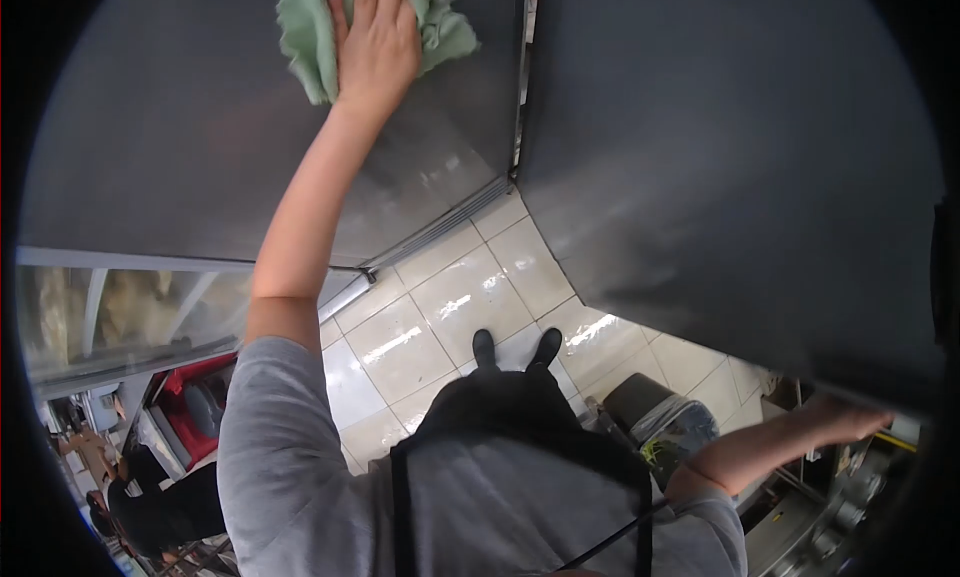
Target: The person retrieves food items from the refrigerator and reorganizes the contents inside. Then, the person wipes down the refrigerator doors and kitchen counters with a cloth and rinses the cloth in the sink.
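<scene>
My left hand [378, 52] presses a crumpled light green cloth [308, 37] against a dark grey metal panel [180, 127] at the upper left. Its fingers stretch over the cloth, and the fingertips run off the top of the view. On the right stands a large dark grey door [720, 147], angled away from the panel with a narrow gap between them. My right hand [855, 423] is low at the far right, at the door's lower outer edge. Its fingers look curled there, partly hidden in shadow.
Shiny pale floor tiles [400, 337] lie under my dark shoes [484, 349]. A dark bin [640, 402] with a plastic liner and green scraps stands near my right side. At lower left are a red crate [190, 377] and another person in dark clothes [165, 507].
</scene>
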Demonstrator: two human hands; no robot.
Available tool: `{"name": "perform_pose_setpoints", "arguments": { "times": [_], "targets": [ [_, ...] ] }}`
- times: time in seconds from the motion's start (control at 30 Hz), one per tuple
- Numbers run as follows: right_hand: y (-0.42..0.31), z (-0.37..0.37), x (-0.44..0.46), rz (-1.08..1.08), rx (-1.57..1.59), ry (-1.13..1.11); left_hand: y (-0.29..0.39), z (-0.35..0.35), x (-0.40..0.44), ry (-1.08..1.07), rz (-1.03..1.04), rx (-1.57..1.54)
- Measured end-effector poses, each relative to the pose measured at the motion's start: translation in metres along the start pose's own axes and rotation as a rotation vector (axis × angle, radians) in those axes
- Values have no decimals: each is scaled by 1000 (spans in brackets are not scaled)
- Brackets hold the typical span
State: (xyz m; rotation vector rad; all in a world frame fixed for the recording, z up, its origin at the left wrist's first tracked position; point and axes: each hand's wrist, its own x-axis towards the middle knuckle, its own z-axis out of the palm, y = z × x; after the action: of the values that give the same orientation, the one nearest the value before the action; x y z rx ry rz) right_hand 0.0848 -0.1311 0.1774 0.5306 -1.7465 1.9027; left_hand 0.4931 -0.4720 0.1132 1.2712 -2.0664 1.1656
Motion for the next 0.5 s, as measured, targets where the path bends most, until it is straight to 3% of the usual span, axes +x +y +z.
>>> {"name": "perform_pose_setpoints", "arguments": {
  "times": [0.07, 0.13, 0.17, 0.2, 0.23, 0.27, 0.37, 0.5],
  "targets": [
    [2, -1, -1, -126, -69, -30, 28, 49, -39, 13, 23, -90],
    [5, 4, -12, -221, -98, -58, 83, 119, -129, -243, 302, 216],
    [2, 6, -16, -257, -107, -69, 100, 151, -173, -182, 730, 575],
    [3, 9, -20, -290, -118, -78, 132, 240, -267, -173, 709, 517],
    [2, 9, -21, -309, -129, -83, 148, 295, -364, -58, 917, 787],
    [3, 9, -23, -335, -137, -85, 154, 300, -403, -178, 1011, 661],
    [4, 6, -24, -401, -165, -83, 163, 299, -418, -404, 1076, 349],
    [-7, -4, -20, -479, -166, -54, 143, 240, -293, -291, 1032, 465]
  ]
}}
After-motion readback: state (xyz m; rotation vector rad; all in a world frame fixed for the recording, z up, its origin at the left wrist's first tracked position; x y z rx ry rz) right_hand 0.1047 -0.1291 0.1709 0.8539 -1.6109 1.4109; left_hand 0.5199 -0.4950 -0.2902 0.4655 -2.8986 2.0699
